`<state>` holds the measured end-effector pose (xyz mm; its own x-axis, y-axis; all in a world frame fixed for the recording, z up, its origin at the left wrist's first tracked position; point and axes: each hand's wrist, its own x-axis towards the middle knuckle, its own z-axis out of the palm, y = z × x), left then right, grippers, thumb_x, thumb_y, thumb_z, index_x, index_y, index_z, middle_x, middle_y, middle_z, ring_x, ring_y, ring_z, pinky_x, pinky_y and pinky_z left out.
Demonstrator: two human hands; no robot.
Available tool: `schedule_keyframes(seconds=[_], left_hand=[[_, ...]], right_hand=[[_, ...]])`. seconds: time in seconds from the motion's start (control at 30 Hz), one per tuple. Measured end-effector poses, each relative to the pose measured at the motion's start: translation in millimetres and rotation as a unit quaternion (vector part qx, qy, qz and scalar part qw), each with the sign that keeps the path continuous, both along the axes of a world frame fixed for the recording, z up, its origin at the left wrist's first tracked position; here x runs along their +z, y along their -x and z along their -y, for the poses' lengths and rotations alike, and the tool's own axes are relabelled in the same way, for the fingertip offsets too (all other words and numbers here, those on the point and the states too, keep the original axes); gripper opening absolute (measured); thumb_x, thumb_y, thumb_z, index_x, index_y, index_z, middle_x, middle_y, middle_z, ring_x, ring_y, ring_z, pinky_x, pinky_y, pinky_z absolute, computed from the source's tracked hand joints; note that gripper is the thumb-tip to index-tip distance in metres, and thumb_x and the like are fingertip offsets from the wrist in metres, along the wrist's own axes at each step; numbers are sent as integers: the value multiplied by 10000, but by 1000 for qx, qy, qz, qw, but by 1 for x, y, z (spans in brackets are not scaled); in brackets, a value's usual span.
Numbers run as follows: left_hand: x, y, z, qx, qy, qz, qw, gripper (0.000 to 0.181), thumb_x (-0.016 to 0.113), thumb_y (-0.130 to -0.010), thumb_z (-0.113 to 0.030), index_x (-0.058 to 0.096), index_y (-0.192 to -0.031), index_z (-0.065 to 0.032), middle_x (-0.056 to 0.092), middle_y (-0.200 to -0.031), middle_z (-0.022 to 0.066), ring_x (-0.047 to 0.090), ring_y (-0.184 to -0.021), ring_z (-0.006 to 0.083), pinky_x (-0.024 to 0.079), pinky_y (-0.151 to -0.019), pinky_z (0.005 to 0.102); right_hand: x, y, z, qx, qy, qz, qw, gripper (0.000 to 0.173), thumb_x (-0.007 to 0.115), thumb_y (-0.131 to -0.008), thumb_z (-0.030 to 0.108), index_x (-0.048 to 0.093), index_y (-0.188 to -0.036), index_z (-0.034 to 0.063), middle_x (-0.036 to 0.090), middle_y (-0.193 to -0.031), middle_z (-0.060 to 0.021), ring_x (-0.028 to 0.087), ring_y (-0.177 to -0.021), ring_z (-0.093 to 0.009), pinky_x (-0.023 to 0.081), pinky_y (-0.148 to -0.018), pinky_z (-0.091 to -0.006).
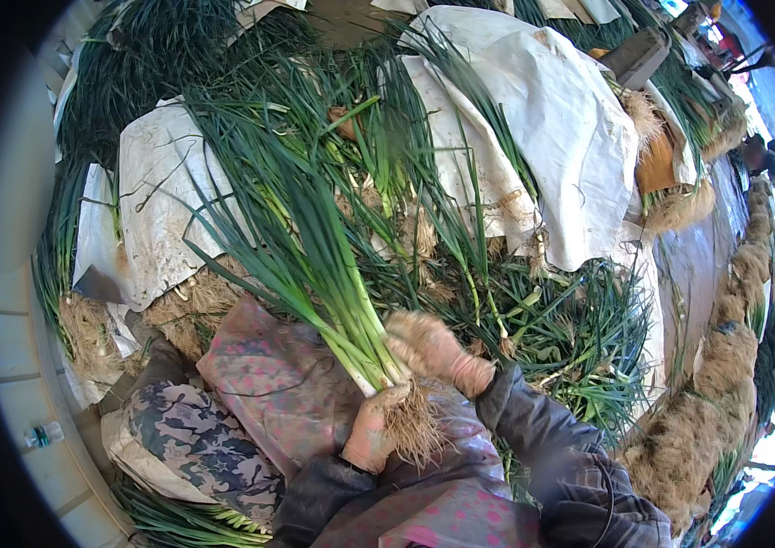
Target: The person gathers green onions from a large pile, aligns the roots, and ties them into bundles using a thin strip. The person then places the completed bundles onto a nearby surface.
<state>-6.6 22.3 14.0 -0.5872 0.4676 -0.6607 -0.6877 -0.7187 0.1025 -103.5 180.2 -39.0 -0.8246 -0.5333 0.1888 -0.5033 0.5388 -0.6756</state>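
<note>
My left hand (375,419) is closed around the root end of a bunch of green garlic (333,294). Pale fibrous roots (416,425) spill out beside the fingers, over my lap. The white stem bases lie close together, and the long flat leaves fan away up and to the left. My right hand (432,349), blurred, is against or just beside the right side of the stems; its grip is unclear. Both hands seem gloved and soiled. A pink-spotted plastic apron (285,377) covers my lap beneath the bunch.
Loose green garlic and leaf trimmings (566,329) lie ahead and right. White cloths (531,123) cover heaps beyond, with another white cloth (171,198) at left. A long row of rooted bundles (696,418) runs along the right. A plastic bottle (45,434) lies at far left.
</note>
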Motion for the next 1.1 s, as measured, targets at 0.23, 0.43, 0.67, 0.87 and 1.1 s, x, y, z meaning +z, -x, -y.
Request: schedule_keyframes(seconds=[0.23,0.43,0.67,0.87,1.1], left_hand=[[12,4,3,29,-32,3,999,503,549,-785,-44,474,-1281,-13,605,-1097,82,616,-855,201,538,-738,326],[-1,-4,14,53,-83,12,995,410,603,-804,-95,528,-1198,-12,619,-929,74,620,-759,188,523,-645,298],[-3,-2,13,46,-66,33,996,364,597,-813,-124,535,-1150,-4,593,-827,80,586,-680,184,501,-586,304],[2,-2,18,10,-63,50,997,424,575,-737,-208,494,-1103,-9,573,-866,106,563,-697,186,503,-636,325],[18,6,27,54,-86,-101,990,579,651,-735,-79,400,-1254,-29,563,-921,135,577,-689,181,513,-585,269]], right_hand=[[-40,10,-129,149,-735,164,641,585,302,-963,509,370,-1422,153,410,-1443,-15,339,-1348,-187,-9,-1154,-494],[-19,-135,-302,-221,-615,357,668,681,436,-829,672,665,-1094,89,677,-1060,-106,595,-1059,-317,213,-1067,-538],[58,-69,-187,-75,-585,376,715,801,526,-788,695,431,-1372,156,548,-1277,-164,609,-1081,-243,499,-851,-330],[-31,-32,-41,118,56,382,915,549,578,-902,354,455,-1316,16,595,-1210,-143,609,-1050,-253,476,-900,-322],[-59,135,-66,-289,-229,67,927,449,433,-947,477,591,-998,60,673,-842,-160,668,-771,-314,530,-652,-415]])
